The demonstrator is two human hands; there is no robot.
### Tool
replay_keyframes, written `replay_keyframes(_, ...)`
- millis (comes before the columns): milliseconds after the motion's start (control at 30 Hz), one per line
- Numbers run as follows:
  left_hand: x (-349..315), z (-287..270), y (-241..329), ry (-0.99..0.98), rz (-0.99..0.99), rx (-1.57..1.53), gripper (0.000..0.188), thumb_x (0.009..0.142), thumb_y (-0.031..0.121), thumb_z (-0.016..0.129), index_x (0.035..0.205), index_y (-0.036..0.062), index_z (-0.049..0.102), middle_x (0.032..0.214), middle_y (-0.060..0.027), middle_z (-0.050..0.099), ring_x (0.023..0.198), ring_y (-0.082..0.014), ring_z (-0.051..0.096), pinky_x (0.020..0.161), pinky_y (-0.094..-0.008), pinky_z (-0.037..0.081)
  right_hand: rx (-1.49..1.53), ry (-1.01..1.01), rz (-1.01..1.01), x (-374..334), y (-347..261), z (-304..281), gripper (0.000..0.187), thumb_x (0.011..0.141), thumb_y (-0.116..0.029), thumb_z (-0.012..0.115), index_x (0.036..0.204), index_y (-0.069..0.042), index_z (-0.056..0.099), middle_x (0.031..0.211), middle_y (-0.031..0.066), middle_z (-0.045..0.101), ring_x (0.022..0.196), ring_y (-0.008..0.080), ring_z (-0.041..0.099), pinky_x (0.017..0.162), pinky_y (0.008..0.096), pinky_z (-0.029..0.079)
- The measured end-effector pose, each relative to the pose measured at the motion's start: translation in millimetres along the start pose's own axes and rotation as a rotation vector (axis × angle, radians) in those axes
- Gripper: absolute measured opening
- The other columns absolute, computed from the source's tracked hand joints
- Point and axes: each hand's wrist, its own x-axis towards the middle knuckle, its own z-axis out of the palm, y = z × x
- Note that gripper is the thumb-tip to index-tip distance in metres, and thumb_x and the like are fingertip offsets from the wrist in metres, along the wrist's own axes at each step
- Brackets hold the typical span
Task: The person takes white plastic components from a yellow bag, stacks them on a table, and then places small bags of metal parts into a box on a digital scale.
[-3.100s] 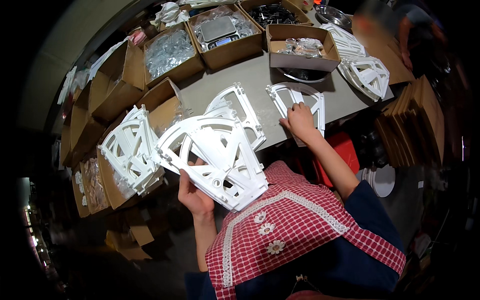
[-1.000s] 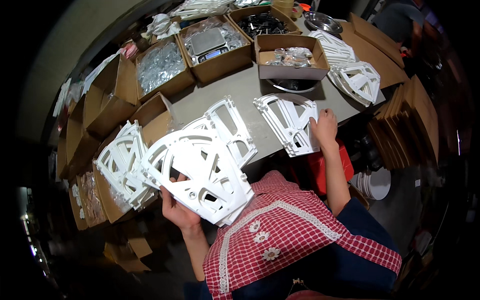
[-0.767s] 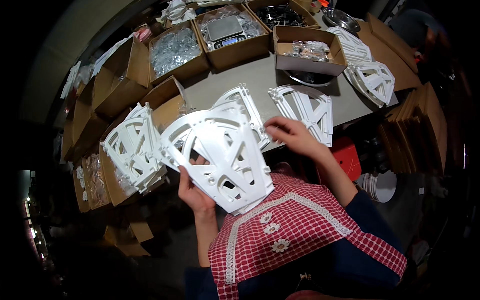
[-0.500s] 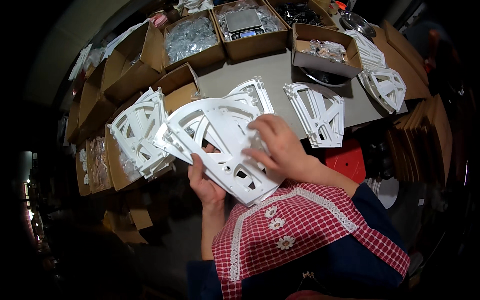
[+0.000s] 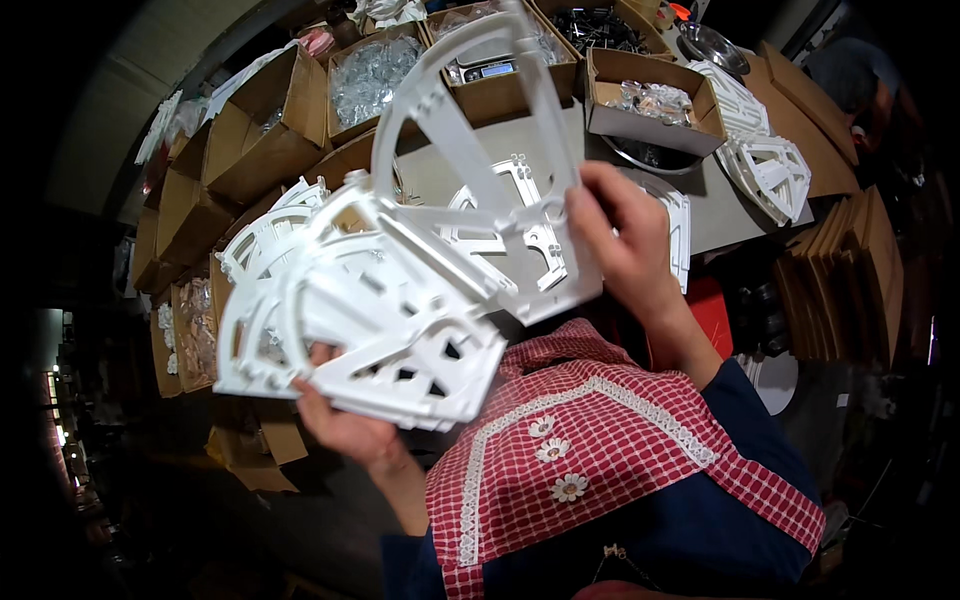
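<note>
My left hand (image 5: 345, 425) grips the lower edge of a stack of white plastic fan-shaped frames (image 5: 370, 330), its fingers partly hidden by the stack. My right hand (image 5: 630, 235) pinches the right edge of one white fan-shaped frame (image 5: 465, 150), which stands raised and slightly blurred. That frame's lower left side overlaps the stack's right side; whether they touch I cannot tell. Behind the stack lies a pile of similar frames (image 5: 265, 240) on the left. Another white frame (image 5: 530, 190) rests on the table, seen through the raised one.
Cardboard boxes line the grey table (image 5: 725, 210); one holds clear plastic bags (image 5: 375, 80), another a digital scale (image 5: 490, 70). An open box (image 5: 655, 100) rests over a metal bowl. More white frames (image 5: 765, 175) lie at the right edge, near stacked cardboard (image 5: 840, 285). A person (image 5: 855, 75) is beyond.
My right hand has swung one frame up and to the right, away from the stack. My left hand has moved left and down with the stack, which now tilts left.
</note>
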Motion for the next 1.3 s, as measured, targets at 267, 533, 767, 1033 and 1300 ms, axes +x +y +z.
replay_keyframes(267,9,-34,58,0.241,0.076,-0.19,0.055,0.098,0.037,0.047,0.138,0.0,0.041,0.137,-0.0158,0.046,0.125,-0.0309,0.045,0.105,-0.0476,0.036,-0.043,-0.11,0.344,-14,174,58,0.025,0.086,-0.022,0.058,0.092,0.001,0.064,0.077,0.0205,0.064,0.072,0.0325,0.063,0.067,0.039,0.048)
replay_keyframes(533,-9,-17,42,0.169,-0.098,-0.18,0.056,0.099,0.038,0.045,0.139,-0.0016,0.038,0.139,-0.0155,0.044,0.125,-0.029,0.045,0.107,-0.0418,0.035,-0.667,-0.252,0.19,-26,179,74,0.017,0.081,-0.017,0.061,0.088,-0.002,0.064,0.091,0.0154,0.063,0.08,0.0361,0.064,0.07,0.044,0.051)
replay_keyframes(767,-8,-11,7,0.047,-0.119,-0.014,0.063,0.099,0.036,0.049,0.138,-0.0103,0.032,0.134,-0.0243,0.048,0.119,-0.0302,0.052,0.1,-0.0429,0.044,0.141,-0.365,0.214,-23,89,59,0.028,0.09,-0.026,0.064,0.108,-0.006,0.065,0.086,0.0044,0.063,0.07,0.0089,0.056,0.059,0.0245,0.045)
replay_keyframes(1033,-13,34,-21,-0.032,-0.015,0.125,0.054,0.1,0.031,0.048,0.134,-0.0097,0.035,0.123,-0.0227,0.053,0.109,-0.0263,0.057,0.09,-0.0391,0.049,0.404,-0.407,0.474,-29,54,42,0.024,0.091,-0.025,0.062,0.096,-0.002,0.063,0.071,0.0026,0.062,0.066,0.0059,0.054,0.058,0.0222,0.044)
replay_keyframes(1300,11,2,17,0.118,-0.035,0.108,0.073,0.1,0.048,0.036,0.139,-0.0134,0.026,0.134,-0.029,0.043,0.123,-0.0336,0.047,0.103,-0.0453,0.04,0.801,-0.027,0.641,-21,117,17,0.022,0.097,-0.019,0.053,0.102,0.0,0.063,0.074,0.0009,0.061,0.063,0.0059,0.057,0.057,0.019,0.046)
